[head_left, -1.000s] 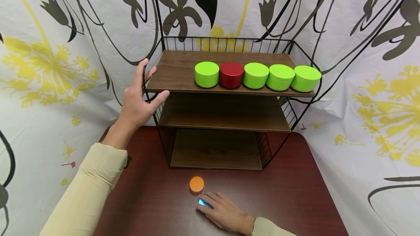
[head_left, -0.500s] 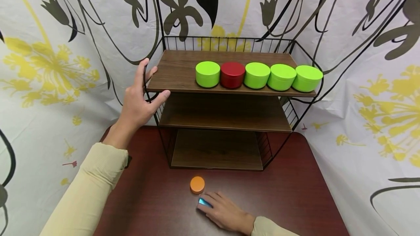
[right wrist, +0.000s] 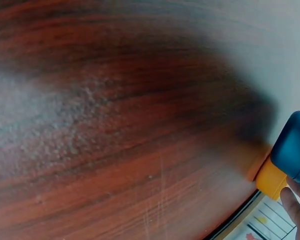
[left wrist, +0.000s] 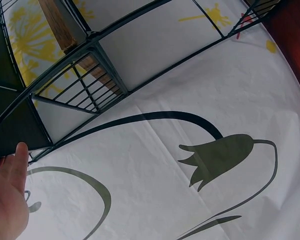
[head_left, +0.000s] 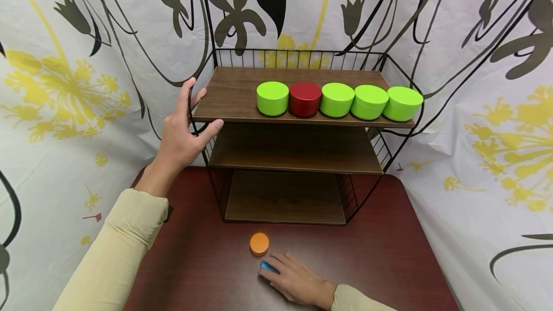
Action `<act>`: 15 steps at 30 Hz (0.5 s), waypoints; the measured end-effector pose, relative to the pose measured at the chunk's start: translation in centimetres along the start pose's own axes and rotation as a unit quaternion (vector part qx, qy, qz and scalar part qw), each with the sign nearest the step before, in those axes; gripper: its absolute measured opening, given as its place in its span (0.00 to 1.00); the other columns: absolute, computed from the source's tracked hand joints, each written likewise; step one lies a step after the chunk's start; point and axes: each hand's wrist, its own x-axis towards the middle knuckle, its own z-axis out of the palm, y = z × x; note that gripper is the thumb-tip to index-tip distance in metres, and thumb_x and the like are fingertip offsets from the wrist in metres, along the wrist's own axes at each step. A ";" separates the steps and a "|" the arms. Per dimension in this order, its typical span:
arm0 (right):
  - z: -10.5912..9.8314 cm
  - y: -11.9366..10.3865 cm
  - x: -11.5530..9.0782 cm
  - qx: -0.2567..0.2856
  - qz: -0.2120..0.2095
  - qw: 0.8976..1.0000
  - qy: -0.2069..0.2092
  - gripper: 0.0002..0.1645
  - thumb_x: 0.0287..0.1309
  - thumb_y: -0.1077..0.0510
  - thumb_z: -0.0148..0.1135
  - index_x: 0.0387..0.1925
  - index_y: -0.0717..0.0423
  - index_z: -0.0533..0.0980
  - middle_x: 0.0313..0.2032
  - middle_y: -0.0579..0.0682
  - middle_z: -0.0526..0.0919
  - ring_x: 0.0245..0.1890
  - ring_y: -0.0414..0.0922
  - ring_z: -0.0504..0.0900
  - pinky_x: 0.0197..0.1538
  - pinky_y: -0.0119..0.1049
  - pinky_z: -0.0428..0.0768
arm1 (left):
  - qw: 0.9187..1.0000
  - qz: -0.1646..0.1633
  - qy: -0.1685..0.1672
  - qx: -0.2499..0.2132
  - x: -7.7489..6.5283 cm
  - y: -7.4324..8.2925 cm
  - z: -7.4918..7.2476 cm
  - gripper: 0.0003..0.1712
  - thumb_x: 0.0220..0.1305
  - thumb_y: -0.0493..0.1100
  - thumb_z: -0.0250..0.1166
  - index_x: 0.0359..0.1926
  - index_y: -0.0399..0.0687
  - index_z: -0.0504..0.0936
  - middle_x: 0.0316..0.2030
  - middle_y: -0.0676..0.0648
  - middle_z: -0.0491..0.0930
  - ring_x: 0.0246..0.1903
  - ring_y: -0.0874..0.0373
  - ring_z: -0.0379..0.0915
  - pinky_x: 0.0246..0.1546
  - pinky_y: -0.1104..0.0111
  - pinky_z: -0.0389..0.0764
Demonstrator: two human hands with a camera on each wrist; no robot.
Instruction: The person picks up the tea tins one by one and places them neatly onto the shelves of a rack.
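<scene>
My left hand (head_left: 179,133) grips the left front corner of the wire shelf rack (head_left: 295,168), thumb at the front edge and fingers over the side rail. In the left wrist view only part of the left hand (left wrist: 12,195) shows, beside the black frame. Low on the table, my right hand (head_left: 298,280) holds a small blue container (head_left: 270,267), mostly covered by the fingers. The right wrist view shows this blue container (right wrist: 294,145) at the right edge, overlapping the orange one. That round orange container (head_left: 259,244) stands on the table just beyond the right fingertips.
Along the top shelf's front stand a red round container (head_left: 305,100) and several lime-green ones (head_left: 272,99) in a row. The middle shelf (head_left: 295,150) and bottom shelf (head_left: 285,198) lie below. A patterned cloth (head_left: 475,167) surrounds the dark red table (head_left: 389,253).
</scene>
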 end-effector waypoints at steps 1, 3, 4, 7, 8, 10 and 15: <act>-0.1 0.0 0.0 0.000 -0.001 1.000 0.000 0.24 0.69 0.50 0.61 0.63 0.46 0.73 0.61 0.50 0.76 0.60 0.48 0.75 0.50 0.46 0.80 | 1.000 0.000 0.000 0.000 0.0 0.0 0.0 0.48 0.63 0.54 0.68 0.78 0.62 0.52 0.67 0.51 0.72 0.55 0.42 0.77 0.55 0.50 0.70; -0.3 0.0 0.1 0.003 -0.002 1.000 0.003 0.24 0.68 0.51 0.62 0.63 0.46 0.73 0.61 0.50 0.76 0.60 0.48 0.75 0.49 0.46 0.80 | 1.000 0.000 0.000 0.000 0.0 0.0 0.0 0.48 0.63 0.54 0.68 0.78 0.62 0.52 0.67 0.51 0.72 0.56 0.42 0.77 0.55 0.50 0.70; -0.4 -0.1 0.2 0.004 -0.003 1.000 0.005 0.24 0.68 0.51 0.62 0.63 0.46 0.73 0.61 0.50 0.76 0.60 0.48 0.75 0.49 0.46 0.81 | 1.000 -0.001 0.000 0.000 0.0 0.0 0.0 0.48 0.63 0.54 0.68 0.78 0.61 0.53 0.67 0.51 0.72 0.57 0.42 0.76 0.55 0.50 0.70; -0.7 -0.1 0.3 0.009 -0.007 1.000 0.010 0.24 0.67 0.51 0.63 0.63 0.47 0.73 0.61 0.51 0.76 0.59 0.48 0.75 0.49 0.44 0.80 | 1.000 -0.002 -0.001 0.001 0.0 0.0 0.0 0.48 0.63 0.54 0.68 0.77 0.56 0.53 0.67 0.51 0.72 0.56 0.42 0.77 0.56 0.49 0.70; -0.8 -0.1 0.4 0.011 -0.008 1.000 0.011 0.25 0.66 0.51 0.64 0.63 0.47 0.73 0.61 0.51 0.75 0.59 0.47 0.75 0.48 0.44 0.80 | 1.000 -0.001 -0.001 0.002 0.0 0.0 0.0 0.48 0.63 0.54 0.68 0.77 0.55 0.53 0.67 0.51 0.72 0.55 0.42 0.77 0.56 0.49 0.70; -1.1 -0.1 0.5 0.011 -0.012 1.000 0.014 0.26 0.65 0.51 0.65 0.63 0.47 0.73 0.61 0.52 0.75 0.59 0.47 0.75 0.49 0.43 0.80 | 1.000 -0.001 0.000 0.003 0.0 0.0 0.0 0.48 0.62 0.54 0.68 0.77 0.53 0.53 0.67 0.52 0.72 0.54 0.42 0.77 0.55 0.49 0.70; -1.9 -0.2 0.7 0.002 -0.022 1.000 0.019 0.28 0.63 0.50 0.67 0.63 0.48 0.73 0.62 0.53 0.74 0.58 0.48 0.75 0.49 0.42 0.79 | 1.000 0.002 0.000 0.003 0.0 0.0 0.0 0.48 0.63 0.54 0.68 0.77 0.54 0.53 0.67 0.51 0.72 0.60 0.44 0.73 0.57 0.49 0.70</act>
